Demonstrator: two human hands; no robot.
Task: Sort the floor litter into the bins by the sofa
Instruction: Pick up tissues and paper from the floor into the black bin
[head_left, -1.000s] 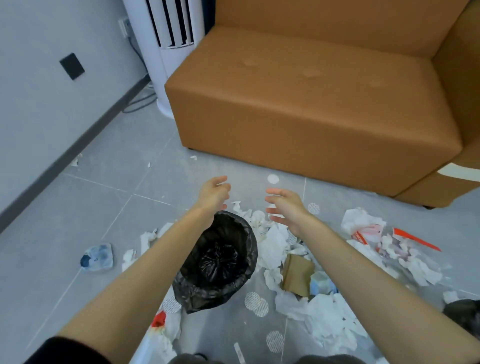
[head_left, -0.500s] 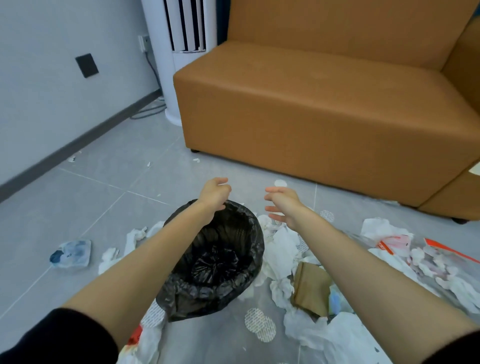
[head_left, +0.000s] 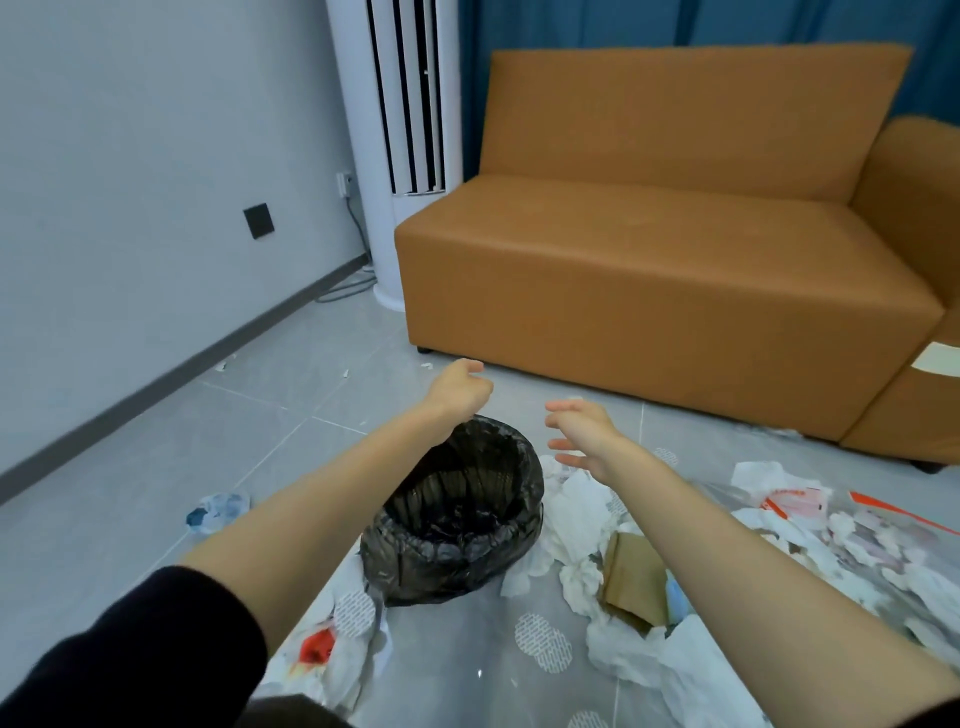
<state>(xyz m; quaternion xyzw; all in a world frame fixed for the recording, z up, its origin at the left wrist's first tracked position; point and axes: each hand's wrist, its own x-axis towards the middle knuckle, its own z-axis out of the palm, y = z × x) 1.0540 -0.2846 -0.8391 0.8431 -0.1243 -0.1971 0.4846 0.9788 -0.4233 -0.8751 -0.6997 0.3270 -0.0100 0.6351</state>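
**A:** Your left hand (head_left: 457, 387) hangs just past the far rim of the black-bagged bin (head_left: 441, 561), fingers curled in. Whether they pinch a scrap or nothing, I can't tell.

**B:** And your right hand (head_left: 582, 434)?

**A:** Fingers spread, holding nothing, above the crumpled tissues (head_left: 576, 504) just beside the bin.

**B:** The bin stands amid the litter, in front of the sofa (head_left: 665, 291), probably so each drop is a short reach for you.

**A:** Plenty left: a cardboard scrap (head_left: 634, 577) on your right, a wrapper (head_left: 218, 512) well apart on your left.
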